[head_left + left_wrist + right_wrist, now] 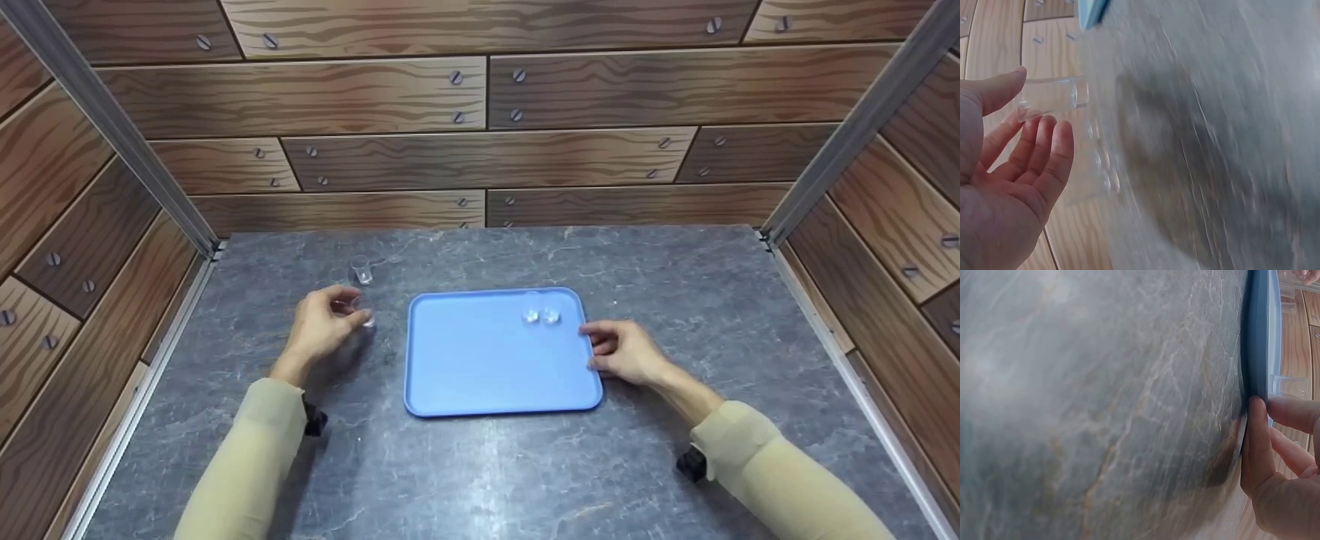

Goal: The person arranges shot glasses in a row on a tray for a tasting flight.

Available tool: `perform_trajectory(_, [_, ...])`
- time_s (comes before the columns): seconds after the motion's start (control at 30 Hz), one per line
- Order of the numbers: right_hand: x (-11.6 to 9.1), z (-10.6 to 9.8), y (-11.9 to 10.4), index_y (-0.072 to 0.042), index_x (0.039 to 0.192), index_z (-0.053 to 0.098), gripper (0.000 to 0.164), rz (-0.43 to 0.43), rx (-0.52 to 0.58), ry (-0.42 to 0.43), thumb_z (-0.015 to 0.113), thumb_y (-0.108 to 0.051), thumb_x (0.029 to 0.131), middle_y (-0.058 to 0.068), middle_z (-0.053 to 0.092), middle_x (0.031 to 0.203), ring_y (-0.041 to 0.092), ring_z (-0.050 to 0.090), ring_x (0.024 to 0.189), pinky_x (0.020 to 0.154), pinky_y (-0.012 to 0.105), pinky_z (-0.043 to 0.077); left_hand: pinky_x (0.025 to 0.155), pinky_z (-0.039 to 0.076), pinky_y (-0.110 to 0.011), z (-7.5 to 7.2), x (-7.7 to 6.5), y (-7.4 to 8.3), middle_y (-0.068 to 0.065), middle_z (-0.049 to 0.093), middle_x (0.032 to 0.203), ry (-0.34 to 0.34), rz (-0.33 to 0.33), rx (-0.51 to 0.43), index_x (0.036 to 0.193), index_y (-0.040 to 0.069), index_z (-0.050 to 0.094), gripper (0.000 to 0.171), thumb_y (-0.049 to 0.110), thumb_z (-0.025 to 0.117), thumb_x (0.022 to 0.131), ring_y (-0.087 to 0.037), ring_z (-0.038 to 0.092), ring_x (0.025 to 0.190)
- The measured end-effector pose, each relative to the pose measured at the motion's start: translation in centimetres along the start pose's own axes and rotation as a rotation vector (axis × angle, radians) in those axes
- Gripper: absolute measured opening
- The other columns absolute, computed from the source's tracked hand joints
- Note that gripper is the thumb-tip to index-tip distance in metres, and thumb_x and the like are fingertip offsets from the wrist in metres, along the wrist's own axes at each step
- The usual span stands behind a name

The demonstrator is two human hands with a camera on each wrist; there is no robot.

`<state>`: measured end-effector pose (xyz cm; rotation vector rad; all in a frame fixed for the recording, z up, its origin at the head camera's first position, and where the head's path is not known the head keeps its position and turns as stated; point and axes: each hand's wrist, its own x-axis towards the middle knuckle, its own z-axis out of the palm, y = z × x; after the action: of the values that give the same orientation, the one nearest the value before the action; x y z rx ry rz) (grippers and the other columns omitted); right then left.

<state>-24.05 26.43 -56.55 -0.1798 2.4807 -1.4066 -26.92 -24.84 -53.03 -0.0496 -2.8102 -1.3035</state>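
My left hand (322, 322) is left of the blue tray (487, 352), its thumb and fingers pinching a clear shot glass (1053, 94) by the rim. In the left wrist view that glass is upright, its thick base close over the table. Behind the hand, in the head view, stands another clear glass (363, 268); the left wrist view has several more glasses (1107, 181) beyond the fingers. My right hand (626, 352) holds the tray's right edge, thumb against the outer wall and a fingertip (1283, 410) at the rim. Two clear glasses (541, 315) stand side by side in the tray's far right corner.
The grey marbled table (480, 480) runs to a wood-print back wall (480, 161). Metal rails (892, 427) and plank-patterned side walls bound it left and right. A dark wrist camera (691, 463) sits under the right sleeve.
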Motion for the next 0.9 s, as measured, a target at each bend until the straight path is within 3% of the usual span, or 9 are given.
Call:
perform_trajectory(0.4, [-0.2,-0.1,-0.2,0.011,0.146,0.066,0.061,0.021,0.042,0.002,0.082,0.013,0.087,0.022,0.071,0.116,0.015,0.071,0.096,0.072,0.025,0.068,0.104,0.065,-0.052,3.8,0.9,4.1,-0.027,0.079,0.130,-0.063,0.048,-0.072,0.135,-0.001,0.077,0.044,0.016,0.086,0.096,-0.036,0.079,0.113])
perform_trajectory(0.67, [0.0,-0.1,-0.1,0.009,0.146,0.067,0.060,0.022,0.027,0.005,0.081,0.012,0.088,0.023,0.071,0.118,0.017,0.071,0.097,0.073,0.025,0.068,0.096,0.067,-0.044,7.2,1.7,6.9,-0.023,0.083,0.121,-0.089,0.125,-0.130,0.128,0.003,0.081,0.038,0.014,0.089,0.092,-0.033,0.081,0.107])
perform_trajectory(0.9, [-0.1,0.0,-0.1,0.009,0.145,0.067,0.059,0.022,0.029,0.010,0.081,0.013,0.088,0.022,0.070,0.118,0.017,0.071,0.096,0.071,0.027,0.069,0.095,0.065,-0.041,9.8,2.1,8.9,-0.018,0.084,0.117,-0.146,0.137,-0.147,0.128,0.003,0.081,0.039,0.017,0.089,0.093,-0.030,0.080,0.106])
